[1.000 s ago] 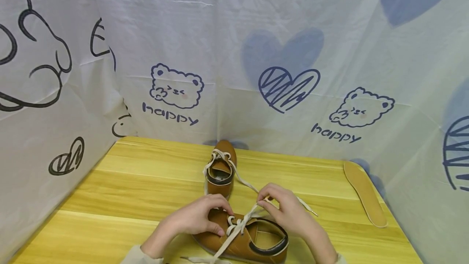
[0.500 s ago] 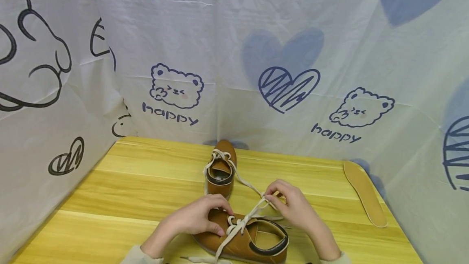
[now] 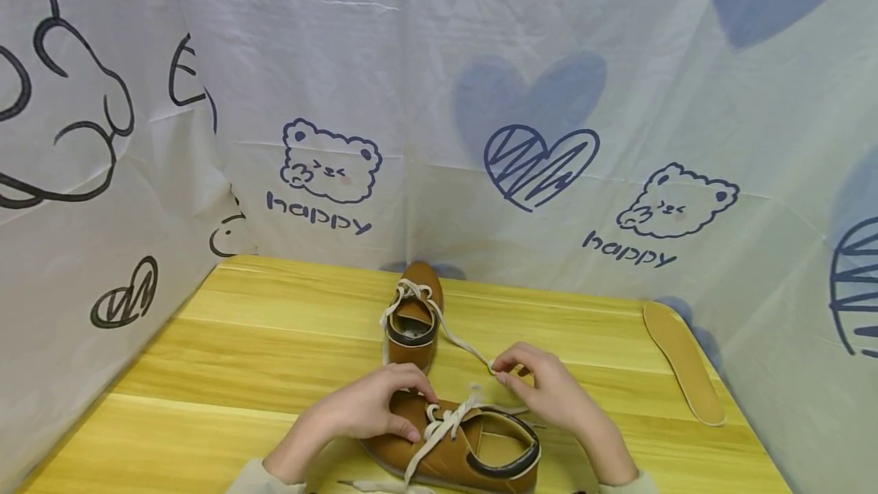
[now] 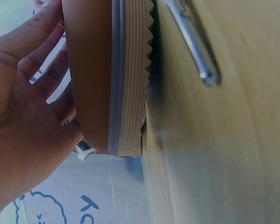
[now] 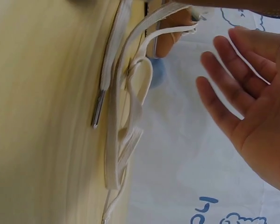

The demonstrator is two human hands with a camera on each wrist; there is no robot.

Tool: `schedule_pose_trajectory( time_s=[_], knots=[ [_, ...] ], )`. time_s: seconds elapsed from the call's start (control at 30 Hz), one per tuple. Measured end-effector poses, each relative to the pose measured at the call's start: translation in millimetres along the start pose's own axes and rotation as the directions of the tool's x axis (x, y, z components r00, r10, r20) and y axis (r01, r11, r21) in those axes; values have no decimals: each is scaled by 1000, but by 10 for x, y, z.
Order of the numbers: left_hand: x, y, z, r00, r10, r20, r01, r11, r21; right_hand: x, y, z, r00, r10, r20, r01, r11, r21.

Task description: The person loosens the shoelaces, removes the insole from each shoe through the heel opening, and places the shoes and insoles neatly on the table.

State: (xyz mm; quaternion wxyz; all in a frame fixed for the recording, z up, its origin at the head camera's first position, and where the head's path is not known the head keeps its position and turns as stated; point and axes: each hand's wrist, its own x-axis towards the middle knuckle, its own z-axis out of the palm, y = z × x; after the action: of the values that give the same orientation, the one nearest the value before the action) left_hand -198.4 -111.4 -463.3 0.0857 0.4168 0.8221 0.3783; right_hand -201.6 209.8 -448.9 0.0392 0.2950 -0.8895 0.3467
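Observation:
A brown leather shoe (image 3: 456,467) lies sideways at the front of the table, toe to the left. My left hand (image 3: 373,406) holds its toe end, thumb on the near side and fingers over the top. The left wrist view shows the shoe's ribbed sole edge (image 4: 134,79) close to the table. White laces (image 3: 449,425) cross the shoe, and one end is blurred above the opening. My right hand (image 3: 545,391) hovers right of the laces. In the right wrist view its fingers (image 5: 231,70) are loosely extended, with no lace between them; loose laces (image 5: 112,116) hang beside it.
A second brown shoe (image 3: 424,278) stands behind, toe toward the printed cloth wall; its lace (image 3: 459,341) trails toward my right hand. A tan insole (image 3: 686,364) lies near the table's right edge. A metal lace tip (image 4: 205,74) rests in front of the held shoe.
My right hand drew a lace up and to the right, then let it go; the lace has dropped back toward the shoe. The left hand stays in place.

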Motion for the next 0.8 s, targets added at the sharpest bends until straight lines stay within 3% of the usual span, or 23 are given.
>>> schedule_pose_trajectory(
  time_s=[0.2, 0.5, 0.63, 0.8],
  knots=[
    [1, 5, 3, 1000, 0, -3, 0, 1000, 9, 26, -76, 42, 987, -144, -74, 148, 987, 58],
    [5, 1, -1, 1000, 0, -5, 0, 1000, 16, 48, -210, 139, 951, -309, -4, 308, 946, 98],
    [1, 10, 0, 1000, -13, -5, 13, 1000, 20, 48, -255, 159, 946, -322, 41, 319, 945, 71],
    [-1, 14, 1, 1000, -12, -8, 13, 1000, 24, 40, -267, 163, 963, -254, 87, 249, 966, 64]
  ],
)
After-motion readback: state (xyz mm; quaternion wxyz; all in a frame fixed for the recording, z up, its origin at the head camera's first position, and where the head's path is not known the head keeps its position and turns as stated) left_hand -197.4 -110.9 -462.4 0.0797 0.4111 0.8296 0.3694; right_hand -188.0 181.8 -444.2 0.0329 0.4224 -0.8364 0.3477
